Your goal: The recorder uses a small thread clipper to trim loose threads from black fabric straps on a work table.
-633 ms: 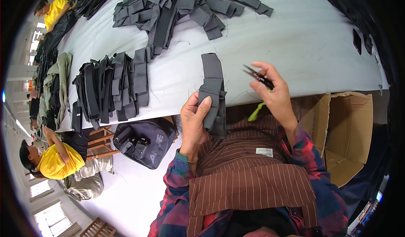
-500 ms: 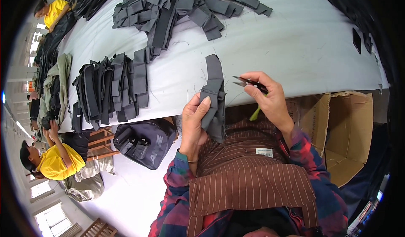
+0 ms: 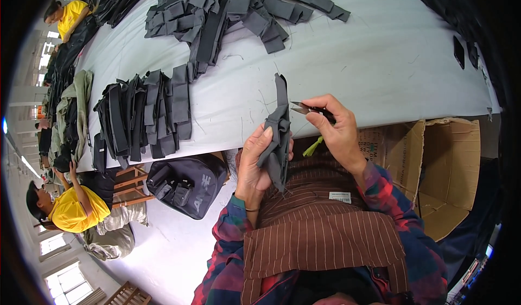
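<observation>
Pinched between the thumb and fingers of my left hand point(image 3: 256, 156) is a dark grey folded fabric strip point(image 3: 279, 121), its narrow end pointing up over the table edge. Loose threads stick out along its side. My right hand point(image 3: 337, 128) is closed round black thread snips point(image 3: 310, 109), whose pointed blades stand a little apart and aim left at the strip. A small gap shows between the blade tips and the cloth. Below my right fingers hangs a bright green tag or cord point(image 3: 313, 146).
On the white table point(image 3: 380, 77), a row of grey strips point(image 3: 144, 112) lies left and a heap of strips point(image 3: 217, 17) farther back. A cardboard box point(image 3: 448, 175) stands right, a black bag point(image 3: 187, 185) below left. Two people in yellow shirts work at the left.
My left hand has turned the strip so that its narrow edge now shows. The snips in my right hand have moved left and slightly down, closer to the cloth.
</observation>
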`<state>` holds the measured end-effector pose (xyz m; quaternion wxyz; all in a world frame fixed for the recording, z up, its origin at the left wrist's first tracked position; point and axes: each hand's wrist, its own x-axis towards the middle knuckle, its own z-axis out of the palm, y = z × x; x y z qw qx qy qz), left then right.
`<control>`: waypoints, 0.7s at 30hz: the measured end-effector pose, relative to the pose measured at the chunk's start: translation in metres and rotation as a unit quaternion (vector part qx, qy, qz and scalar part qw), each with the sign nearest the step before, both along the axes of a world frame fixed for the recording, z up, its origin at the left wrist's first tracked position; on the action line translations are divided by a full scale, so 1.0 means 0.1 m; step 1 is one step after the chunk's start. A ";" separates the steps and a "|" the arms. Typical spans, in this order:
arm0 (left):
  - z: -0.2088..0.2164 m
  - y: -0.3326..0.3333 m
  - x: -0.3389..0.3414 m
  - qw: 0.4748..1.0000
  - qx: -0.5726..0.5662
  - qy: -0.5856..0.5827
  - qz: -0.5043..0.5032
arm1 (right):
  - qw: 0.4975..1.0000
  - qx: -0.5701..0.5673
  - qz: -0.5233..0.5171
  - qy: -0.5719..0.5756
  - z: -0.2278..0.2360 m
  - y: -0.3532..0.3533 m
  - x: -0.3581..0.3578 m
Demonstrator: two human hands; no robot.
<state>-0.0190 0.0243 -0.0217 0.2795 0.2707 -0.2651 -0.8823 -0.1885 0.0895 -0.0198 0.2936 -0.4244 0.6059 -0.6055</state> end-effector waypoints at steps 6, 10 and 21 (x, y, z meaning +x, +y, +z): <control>0.01 0.00 -0.01 1.000 0.007 0.015 0.000 | 1.000 -0.006 -0.004 -0.009 -0.05 0.00 0.01; 0.00 0.02 -0.01 0.999 0.025 0.038 -0.003 | 1.000 -0.005 -0.021 -0.007 -0.05 -0.02 0.03; 0.03 0.01 0.00 0.994 -0.078 -0.075 0.024 | 0.987 -0.021 -0.051 0.148 0.04 -0.02 -0.11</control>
